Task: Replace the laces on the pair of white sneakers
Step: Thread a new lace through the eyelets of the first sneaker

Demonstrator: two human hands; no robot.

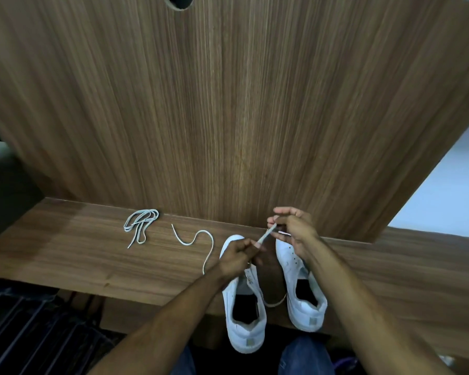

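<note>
Two white sneakers on the wooden bench, toes pointing away from the person, heels nearest. Left sneaker (243,301) and right sneaker (299,288) sit side by side, a dark gap between them, long axes approx parallel, running near-to-far.

Lace in hand (266,234): a short taut span runs diagonally, low-left to high-right, above the toe ends of both shoes. Left hand (237,257) pinches its lower end, fingers curled, hovering over the forefoot of the left sneaker. Right hand (293,228) pinches the upper end between thumb and fingertips, other fingers loosely bent, above the toe of the right sneaker. Both forearms reach fwd from the bottom of the view.

The loose tail of that lace (201,239) snakes off to the left on the bench, well clear of the shoes. A second lace (140,226) lies bunched further left, untouched.

Key relation: the left hand is nearer the left sneaker's eyelets, which lie directly under and just behind it. Cannot tell if the lace is through any eyelet yet; hand hides that spot. Judged: early lacing stage on the left sneaker; right sneaker shows no lace.
</note>
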